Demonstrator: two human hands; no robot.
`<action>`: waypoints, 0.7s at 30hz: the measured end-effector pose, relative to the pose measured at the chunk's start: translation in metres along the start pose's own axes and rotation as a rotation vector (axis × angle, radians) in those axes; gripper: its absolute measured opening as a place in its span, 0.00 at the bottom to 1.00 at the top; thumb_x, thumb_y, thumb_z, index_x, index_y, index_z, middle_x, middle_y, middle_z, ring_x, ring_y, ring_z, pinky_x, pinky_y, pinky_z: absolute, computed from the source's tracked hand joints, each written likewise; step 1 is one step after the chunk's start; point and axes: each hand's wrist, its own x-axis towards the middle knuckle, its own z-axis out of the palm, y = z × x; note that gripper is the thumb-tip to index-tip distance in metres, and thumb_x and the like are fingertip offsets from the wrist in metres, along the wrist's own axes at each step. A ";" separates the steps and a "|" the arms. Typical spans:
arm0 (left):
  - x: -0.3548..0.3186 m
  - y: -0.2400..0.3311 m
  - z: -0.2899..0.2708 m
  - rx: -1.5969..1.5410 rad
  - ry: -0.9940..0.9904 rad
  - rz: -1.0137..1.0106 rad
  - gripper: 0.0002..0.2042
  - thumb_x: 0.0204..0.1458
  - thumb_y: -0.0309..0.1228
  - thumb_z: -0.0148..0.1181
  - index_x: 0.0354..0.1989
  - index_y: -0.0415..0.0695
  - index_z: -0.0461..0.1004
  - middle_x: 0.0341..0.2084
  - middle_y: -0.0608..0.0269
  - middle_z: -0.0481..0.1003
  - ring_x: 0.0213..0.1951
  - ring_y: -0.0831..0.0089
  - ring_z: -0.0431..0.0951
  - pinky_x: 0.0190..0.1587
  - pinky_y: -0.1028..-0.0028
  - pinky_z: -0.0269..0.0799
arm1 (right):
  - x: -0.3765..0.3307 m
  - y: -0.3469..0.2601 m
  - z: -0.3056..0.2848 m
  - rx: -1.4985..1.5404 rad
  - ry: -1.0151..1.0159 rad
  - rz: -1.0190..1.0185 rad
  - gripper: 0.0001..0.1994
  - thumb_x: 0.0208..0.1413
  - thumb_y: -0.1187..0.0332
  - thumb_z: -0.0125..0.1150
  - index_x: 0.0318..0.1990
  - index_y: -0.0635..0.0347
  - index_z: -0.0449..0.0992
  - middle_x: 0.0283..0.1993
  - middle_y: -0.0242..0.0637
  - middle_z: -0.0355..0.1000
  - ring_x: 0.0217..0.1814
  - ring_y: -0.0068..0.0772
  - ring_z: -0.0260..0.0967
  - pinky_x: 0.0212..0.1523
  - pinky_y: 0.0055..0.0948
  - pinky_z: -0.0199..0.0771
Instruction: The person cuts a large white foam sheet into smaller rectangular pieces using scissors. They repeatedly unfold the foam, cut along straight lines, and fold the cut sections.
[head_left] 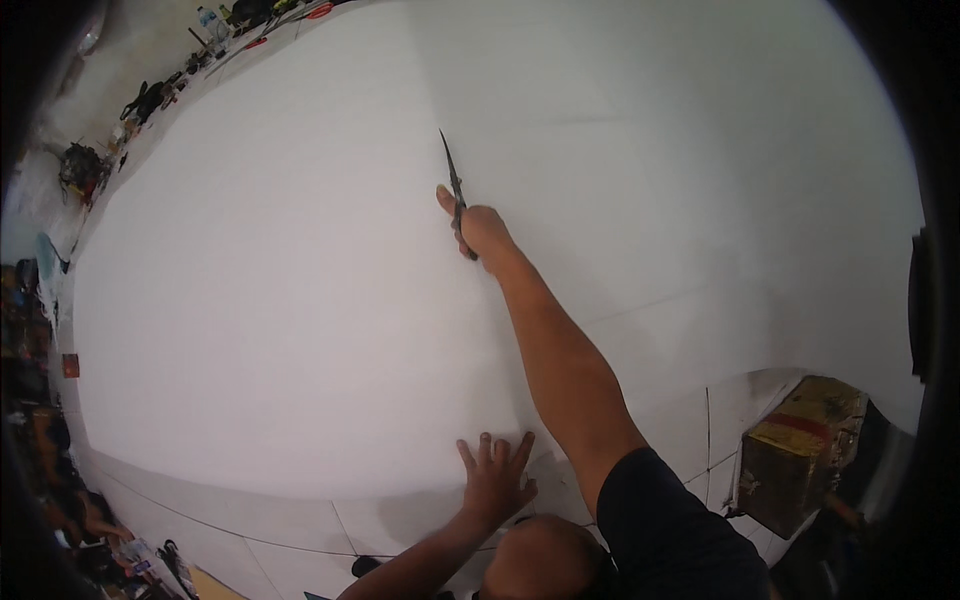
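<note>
While the right hand (480, 228) stretches out to frame centre, fingers clenched round the handles of dark scissors (453, 180), blades pointing up-frame along a faint line, the left hand (495, 478) lies flat at lower centre, fingers spread and released, pressing the near edge of the big white sheet (280, 300). Sheet fills most of the frame, spread over the tiled floor (300, 520). Looks thin, light, floppy: likely slides and creases easily, so pin it flat rather than pinch it. Scissors are rigid with a sharp tip; hold by the handles only. Containers: brown cardboard box (800, 450) at lower right, contents not visible. Clutter (150, 100) at upper left is too small to tell.
</note>
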 end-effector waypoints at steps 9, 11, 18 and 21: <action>0.057 -0.030 -0.105 -0.314 0.142 -0.263 0.39 0.48 0.46 0.63 0.67 0.44 0.56 0.50 0.40 0.67 0.51 0.46 0.70 0.51 0.59 0.71 | 0.018 0.010 -0.006 0.099 -0.047 -0.013 0.26 0.55 0.43 0.62 0.19 0.53 0.65 0.16 0.25 0.58 0.15 0.21 0.55 0.16 0.24 0.54; 0.124 -0.082 -0.120 -0.144 0.691 -0.264 0.32 0.53 0.42 0.59 0.65 0.44 0.59 0.54 0.36 0.63 0.57 0.40 0.63 0.59 0.50 0.60 | 0.025 0.012 -0.011 0.106 -0.035 -0.030 0.25 0.55 0.44 0.62 0.20 0.54 0.66 0.16 0.26 0.59 0.14 0.21 0.54 0.16 0.24 0.54; 0.204 -0.159 -0.107 0.049 0.637 -0.510 0.35 0.57 0.55 0.47 0.70 0.51 0.54 0.68 0.41 0.47 0.70 0.40 0.40 0.67 0.39 0.30 | 0.022 0.012 0.005 0.098 -0.045 -0.012 0.26 0.53 0.42 0.63 0.21 0.55 0.66 0.16 0.27 0.60 0.14 0.21 0.55 0.15 0.24 0.55; 0.205 -0.157 -0.103 0.028 0.638 -0.508 0.36 0.55 0.56 0.48 0.70 0.51 0.54 0.69 0.41 0.46 0.70 0.40 0.39 0.67 0.40 0.30 | 0.019 0.019 0.008 0.053 0.010 -0.007 0.27 0.54 0.41 0.62 0.21 0.55 0.65 0.17 0.27 0.60 0.15 0.21 0.56 0.15 0.24 0.56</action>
